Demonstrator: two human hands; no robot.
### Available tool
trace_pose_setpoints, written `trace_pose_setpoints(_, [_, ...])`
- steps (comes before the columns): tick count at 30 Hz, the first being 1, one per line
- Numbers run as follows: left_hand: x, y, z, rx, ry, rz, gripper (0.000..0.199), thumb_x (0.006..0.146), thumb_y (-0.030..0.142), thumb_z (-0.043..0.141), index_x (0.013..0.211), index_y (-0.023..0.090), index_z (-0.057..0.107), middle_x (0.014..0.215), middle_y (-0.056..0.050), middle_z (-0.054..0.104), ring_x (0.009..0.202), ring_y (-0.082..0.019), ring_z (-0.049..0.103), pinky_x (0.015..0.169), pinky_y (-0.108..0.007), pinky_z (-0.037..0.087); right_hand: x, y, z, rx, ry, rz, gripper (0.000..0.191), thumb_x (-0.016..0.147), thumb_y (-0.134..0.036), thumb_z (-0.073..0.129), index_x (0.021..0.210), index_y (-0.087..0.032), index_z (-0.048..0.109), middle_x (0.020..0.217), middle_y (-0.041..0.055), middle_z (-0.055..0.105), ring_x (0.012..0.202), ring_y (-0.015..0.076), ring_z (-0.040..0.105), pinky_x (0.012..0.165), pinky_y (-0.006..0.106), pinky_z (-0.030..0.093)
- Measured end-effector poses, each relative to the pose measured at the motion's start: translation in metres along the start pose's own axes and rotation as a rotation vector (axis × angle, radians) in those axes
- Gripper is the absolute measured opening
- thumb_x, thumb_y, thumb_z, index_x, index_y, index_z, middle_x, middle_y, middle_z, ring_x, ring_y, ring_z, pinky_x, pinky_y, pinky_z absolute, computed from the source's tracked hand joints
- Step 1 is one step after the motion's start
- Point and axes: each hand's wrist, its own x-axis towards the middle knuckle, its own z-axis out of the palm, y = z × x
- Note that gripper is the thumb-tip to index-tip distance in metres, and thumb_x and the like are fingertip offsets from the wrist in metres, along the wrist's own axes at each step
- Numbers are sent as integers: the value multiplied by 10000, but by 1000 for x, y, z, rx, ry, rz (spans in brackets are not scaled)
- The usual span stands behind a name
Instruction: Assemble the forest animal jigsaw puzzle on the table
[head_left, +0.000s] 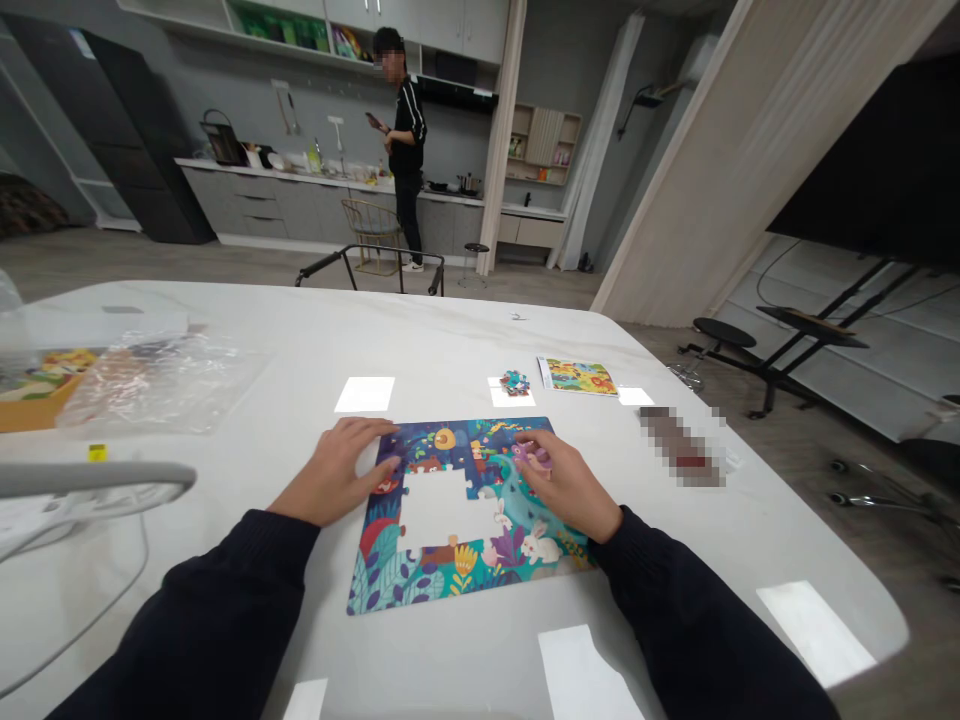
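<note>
A colourful jigsaw puzzle (427,582) with rabbits, leaves and a blue animal lies flat on the white table, with a white gap left of its middle. My left hand (337,470) rests at its upper left edge, fingers spread, thumb on the border. Over the right part is my right hand (566,480), its fingers bent down near a purple figure; whether a piece is between them is hidden. Beyond the puzzle sits a small pile of loose pieces (515,382), and right of that a picture card (579,377) with a lion.
On the white table (450,340), clear plastic wrapping (172,385) and a yellow box (45,405) lie at the left. A grey bar (97,479) with a cable juts in there. A blurred object (679,445) lies right. Behind, a person (407,140) stands by the kitchen counter.
</note>
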Motion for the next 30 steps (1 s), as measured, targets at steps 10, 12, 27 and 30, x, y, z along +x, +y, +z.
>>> trace_pose_setpoints(10, [-4,-32,14,-30,91,-152,467,973,551,524,1314,239,592,1322,-102,650,1280,-320,537,1083,-511,428,122,80,1,-2,130,75,406,823,-193,701,1214,-208,596,1252,134,690,1187,272,644,905,429,567])
trace_pose_setpoints(12, [-4,-32,14,-29,98,-156,454,974,546,522,1307,247,594,1314,-96,655,1276,-320,542,1079,-510,432,139,89,7,-19,127,79,424,794,-171,727,1198,-214,606,1249,129,695,1210,279,636,946,447,546])
trace_pose_setpoints(27, [-3,-30,11,-27,94,-160,413,971,502,529,1278,236,602,1277,-93,663,1253,-317,546,1056,-506,432,126,53,-14,-9,193,-9,340,789,-222,729,1118,-223,644,1155,72,723,1117,257,649,941,442,524])
trace_pose_setpoints(30, [-3,-29,10,-24,80,-169,407,965,500,534,1271,242,608,1284,-85,663,1258,-321,542,1058,-515,425,81,10,-21,96,70,-103,299,843,-247,728,1136,-233,674,1161,65,735,1077,241,675,932,412,543])
